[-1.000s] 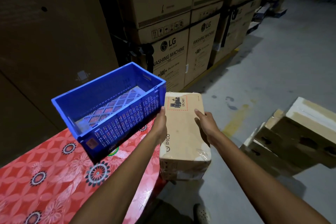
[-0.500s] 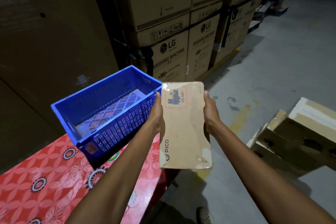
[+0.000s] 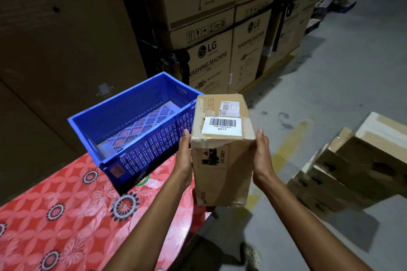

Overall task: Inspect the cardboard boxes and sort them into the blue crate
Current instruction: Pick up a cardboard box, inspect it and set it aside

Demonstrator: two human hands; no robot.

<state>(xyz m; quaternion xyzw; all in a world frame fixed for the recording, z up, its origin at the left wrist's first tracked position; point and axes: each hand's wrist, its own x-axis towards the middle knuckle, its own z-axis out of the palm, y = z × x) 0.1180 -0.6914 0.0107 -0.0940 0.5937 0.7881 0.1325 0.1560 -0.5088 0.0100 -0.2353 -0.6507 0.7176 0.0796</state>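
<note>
WAREHOUSE SORTING: A person holds a cardboard box [image 3: 222, 156] upright in the air, just off the counter's corner. The left hand [image 3: 185, 158] is at nine o'clock of it and the right hand [image 3: 261, 158] at three o'clock, and both grip its sides near the top. The visible fingers [image 3: 186, 138] lie straight along the near edges, while the rest are hidden behind the box. The box is tipped so that its upper end, bearing a white barcode label [image 3: 222, 125], faces the camera, apparently so the label and taped seams can be read before sorting. The blue crate [image 3: 141, 152] stands just beside the box at its ten o'clock, on a red-clothed counter [image 3: 66, 215]. It sits askew near the counter's corner with its open top within easy reach, and what shows of its slotted floor is bare. At three to four o'clock a stack of boxes [image 3: 352, 174] rests on the concrete floor [image 3: 330, 72], well apart from the crate and probably the supply yet to be checked. Tall washing-machine cartons [image 3: 209, 57] close off the scene at twelve o'clock. Inspection appears to be the step in hand, with the sorting hardly begun.
</note>
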